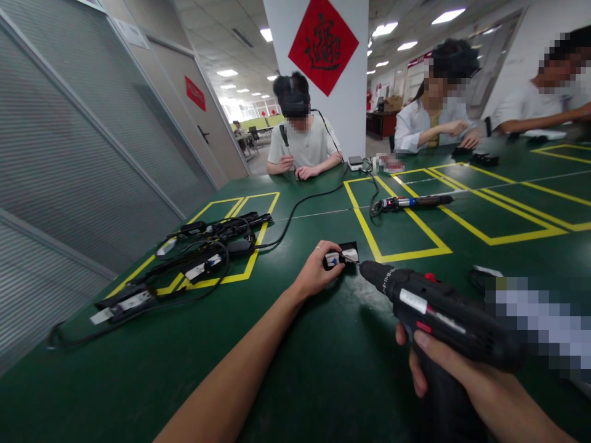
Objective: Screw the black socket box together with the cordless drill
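Observation:
My left hand (322, 269) has its fingers closed on a small black piece with a white label (349, 255) that rests on the green table. What the piece is, I cannot make out. In my right hand (443, 363) is a black cordless drill (438, 307), gripped by its handle. The drill's chuck points left toward the black piece, its tip close to the piece's right side. Whether the bit touches it cannot be seen clearly.
Black cables and labelled black parts (203, 264) lie on the left. A pen-shaped tool with a cord (415, 202) lies ahead on the right. Yellow tape (415, 252) marks boxes on the table (314, 215). A co-worker (305, 141) sits opposite holding a screwdriver (286, 140); others sit right.

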`<state>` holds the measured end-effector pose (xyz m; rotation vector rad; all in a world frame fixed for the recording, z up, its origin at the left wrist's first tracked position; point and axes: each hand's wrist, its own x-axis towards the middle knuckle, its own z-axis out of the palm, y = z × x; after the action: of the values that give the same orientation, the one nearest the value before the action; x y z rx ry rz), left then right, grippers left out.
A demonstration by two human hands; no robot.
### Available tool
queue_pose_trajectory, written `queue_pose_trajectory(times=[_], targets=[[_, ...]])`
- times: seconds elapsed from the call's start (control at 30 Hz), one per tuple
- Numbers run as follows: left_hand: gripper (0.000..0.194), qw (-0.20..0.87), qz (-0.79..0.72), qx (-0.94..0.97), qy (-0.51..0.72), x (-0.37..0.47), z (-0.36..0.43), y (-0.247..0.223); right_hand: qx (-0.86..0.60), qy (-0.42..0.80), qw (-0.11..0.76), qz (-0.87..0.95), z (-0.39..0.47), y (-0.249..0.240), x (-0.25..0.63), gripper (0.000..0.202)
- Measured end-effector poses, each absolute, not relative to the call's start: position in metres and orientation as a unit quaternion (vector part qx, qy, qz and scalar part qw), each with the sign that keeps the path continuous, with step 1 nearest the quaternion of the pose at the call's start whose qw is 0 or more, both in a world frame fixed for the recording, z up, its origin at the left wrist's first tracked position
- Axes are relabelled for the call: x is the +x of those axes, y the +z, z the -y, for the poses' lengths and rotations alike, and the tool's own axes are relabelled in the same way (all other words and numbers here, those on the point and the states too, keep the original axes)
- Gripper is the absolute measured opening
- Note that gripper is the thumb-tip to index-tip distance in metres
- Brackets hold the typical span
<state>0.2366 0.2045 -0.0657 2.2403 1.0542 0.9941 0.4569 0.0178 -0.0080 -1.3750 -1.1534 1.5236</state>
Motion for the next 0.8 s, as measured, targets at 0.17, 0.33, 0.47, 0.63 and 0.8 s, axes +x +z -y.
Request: queue_pose_trajectory(times=[0.17, 0.33, 0.47, 0.63, 0.8], targets=[[0.026, 0.234, -0.367, 0.823, 0.366, 0.2363, -0.2057, -0.0660, -0.553, 0.592, 0.372, 0.454, -0.0171, -0.0040, 0.4556, 0.030], [0.027, 0.236, -0.359, 0.827, 0.363, 0.2357, -0.2072, -0.0684, -0.558, 0.582, 0.369, 0.463, -0.0163, -0.0067, 0.4576, 0.029], [0.027, 0.241, -0.354, 0.826, 0.366, 0.2354, -0.2074, -0.0700, -0.553, 0.591, 0.371, 0.456, -0.0155, -0.0097, 0.4591, 0.028], [0.027, 0.244, -0.354, 0.826, 0.366, 0.2354, -0.2083, -0.0702, -0.543, 0.591, 0.380, 0.459, -0.0173, -0.0106, 0.4589, 0.027], [0.026, 0.243, -0.357, 0.825, 0.364, 0.2355, -0.2077, -0.0686, -0.559, 0.587, 0.365, 0.457, -0.0160, -0.0131, 0.4590, 0.030]])
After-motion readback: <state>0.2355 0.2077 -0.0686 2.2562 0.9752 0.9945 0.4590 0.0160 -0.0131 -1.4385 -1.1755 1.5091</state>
